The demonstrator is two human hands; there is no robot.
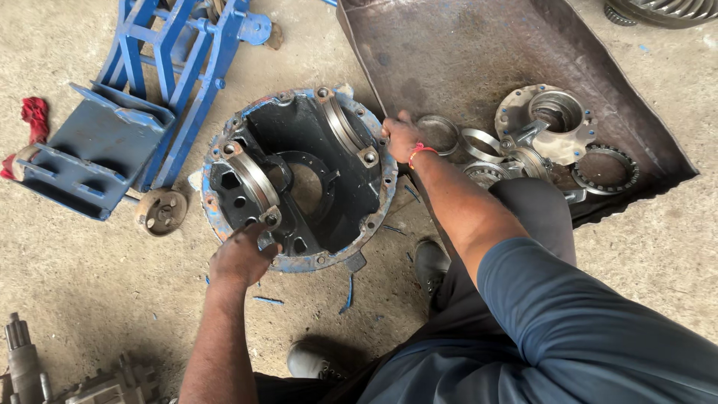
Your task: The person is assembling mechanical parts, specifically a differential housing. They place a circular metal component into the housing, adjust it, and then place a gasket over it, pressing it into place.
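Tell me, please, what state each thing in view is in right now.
Round housing: open side up, hollow, blue paint chipped, gripped at both rims.
Left hand: gripping the near rim.
Right hand: gripping the far rim.
Metal tray: flat on the floor, stained.
Bearing rings: loose, lying in the tray.
Flanged hub: upright in the tray.
Blue frame: lying on the floor.
Red rag: crumpled.

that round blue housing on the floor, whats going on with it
A person crouches over a round blue metal housing on the concrete floor, gripping its rim with both bare hands: the left hand on the near edge, the right hand on the far-right edge. The housing lies open side up, its dark inside empty. Beside it, a metal tray holds bearing rings and a flanged hub. A blue steel frame lies to the left.
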